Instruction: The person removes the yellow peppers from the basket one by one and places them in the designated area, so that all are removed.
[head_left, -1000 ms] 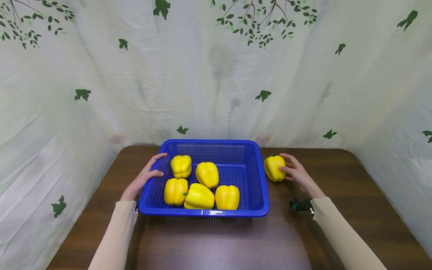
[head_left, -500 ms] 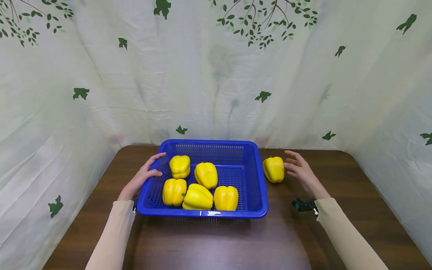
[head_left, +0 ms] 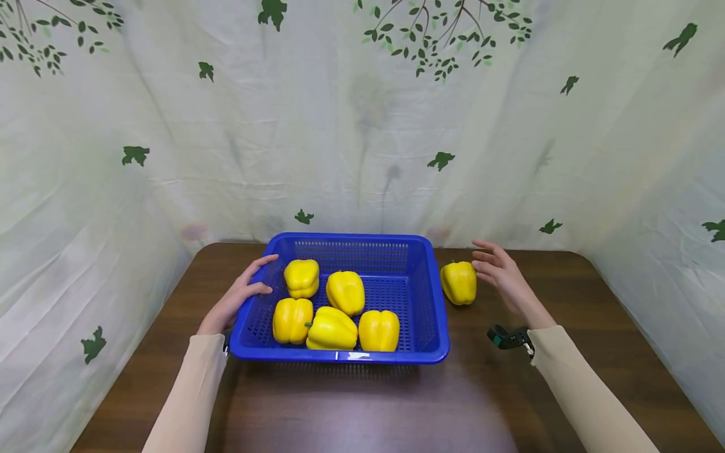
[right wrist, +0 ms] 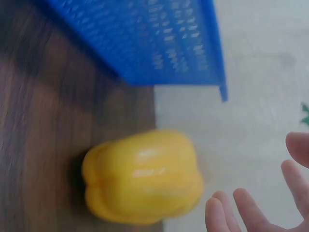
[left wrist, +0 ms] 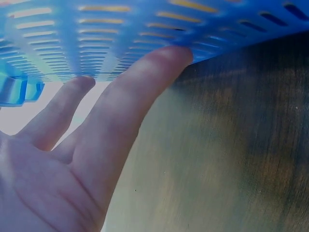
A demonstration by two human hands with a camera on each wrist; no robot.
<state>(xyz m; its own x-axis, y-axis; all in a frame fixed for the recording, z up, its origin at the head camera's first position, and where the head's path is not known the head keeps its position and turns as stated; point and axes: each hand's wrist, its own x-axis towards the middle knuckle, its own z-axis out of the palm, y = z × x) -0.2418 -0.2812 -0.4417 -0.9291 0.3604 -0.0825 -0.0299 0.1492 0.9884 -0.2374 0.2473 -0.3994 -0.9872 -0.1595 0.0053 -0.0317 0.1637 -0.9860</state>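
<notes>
A blue plastic basket (head_left: 427,302) stands on the table, holding several yellow bell peppers (head_left: 345,293). At its left side, my left hand (head_left: 238,298) grips the rim; in the left wrist view, fingers (left wrist: 120,106) of that hand lie against the outside of the slotted wall. Just right of the basket, a single yellow bell pepper (head_left: 459,283) stands on the tabletop. Beside and slightly above it is my right hand (head_left: 506,277), fingers spread and holding nothing. The right wrist view shows this pepper apart from the fingertips (right wrist: 217,217).
The brown wooden table (head_left: 362,409) reaches back to a pale curtain (head_left: 340,126) printed with green leaves, which also hangs along both sides. A black band (head_left: 506,338) is around the right wrist.
My right hand has let go of the single bell pepper, drawn off to the right, then lifted slightly back above its right side. The left hand stays on the basket.
</notes>
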